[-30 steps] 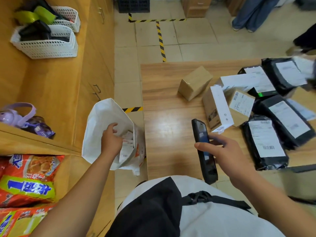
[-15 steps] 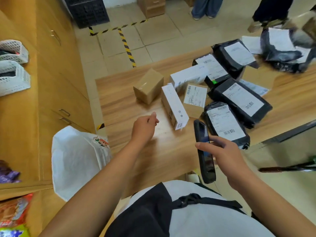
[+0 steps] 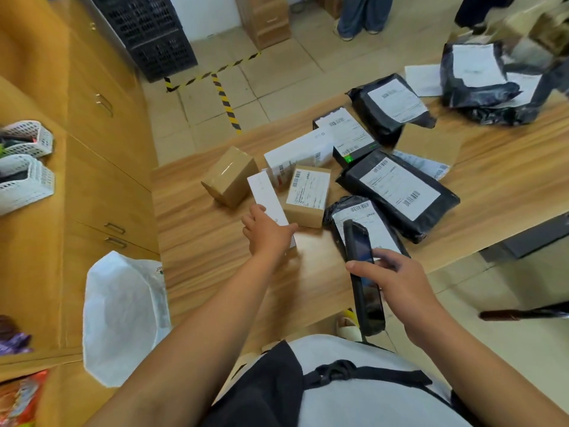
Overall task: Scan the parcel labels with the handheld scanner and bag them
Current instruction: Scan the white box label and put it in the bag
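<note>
As a person looks down at a wooden surface point(image 3: 200, 251) strewn with parcels, the left hand point(image 3: 268, 232) is stretched forward to about 12 o'clock and has hold of the near end of a narrow white box point(image 3: 266, 192). Its fingers curl on the box's left side and its thumb lies along the right, while the box itself lies on the surface. The right hand point(image 3: 397, 282), at about 2 o'clock from the body, is wrapped round the handheld scanner point(image 3: 363, 272), a black phone-shaped unit. The thumb lies across its face, and its top end points toward 12 o'clock over a small black mailer point(image 3: 354, 211) with a white label. Just beside the white box, at its 3 o'clock, sits a small brown box with a label point(image 3: 308, 195), and at its 10 o'clock a plain brown carton point(image 3: 231, 175). Larger black mailers point(image 3: 397, 192) lie farther out toward 1 and 2 o'clock. A white bag point(image 3: 123, 315) stands on the floor at about 8 o'clock, off the surface's left edge, and its mouth is hard to make out. The step in hand looks like picking up the next parcel for scanning. No label shows on the white box's upper face, so the next move probably calls for lifting and turning it to find the barcode. The box would then go under the scanner's tip before being carried left to the bag.
</note>
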